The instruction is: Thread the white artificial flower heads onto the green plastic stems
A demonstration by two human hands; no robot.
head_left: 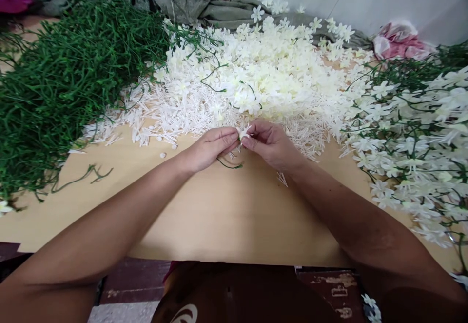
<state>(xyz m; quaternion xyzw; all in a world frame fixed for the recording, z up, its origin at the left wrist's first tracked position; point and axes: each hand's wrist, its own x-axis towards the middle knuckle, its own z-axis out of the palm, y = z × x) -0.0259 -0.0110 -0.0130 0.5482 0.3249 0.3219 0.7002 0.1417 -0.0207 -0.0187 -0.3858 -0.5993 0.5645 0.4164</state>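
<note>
My left hand (218, 146) pinches a thin green plastic stem (230, 166), whose lower end curves out below the fingers. Against its tip, my right hand (268, 142) grips a small white artificial flower (244, 131) between thumb and forefinger. The two hands meet just in front of a heap of loose cream-white blossoms (270, 74). White thread-like flower pieces (164, 111) lie along the front of that heap. Exactly how stem and flower join is hidden by my fingertips.
A large pile of green stems (73, 79) covers the left side of the table (226, 215). Flowers on stems (413, 137) are piled at the right. Grey-green sacking (219, 6) and a pink-and-white bag (400, 42) lie by the tiled wall (395, 1).
</note>
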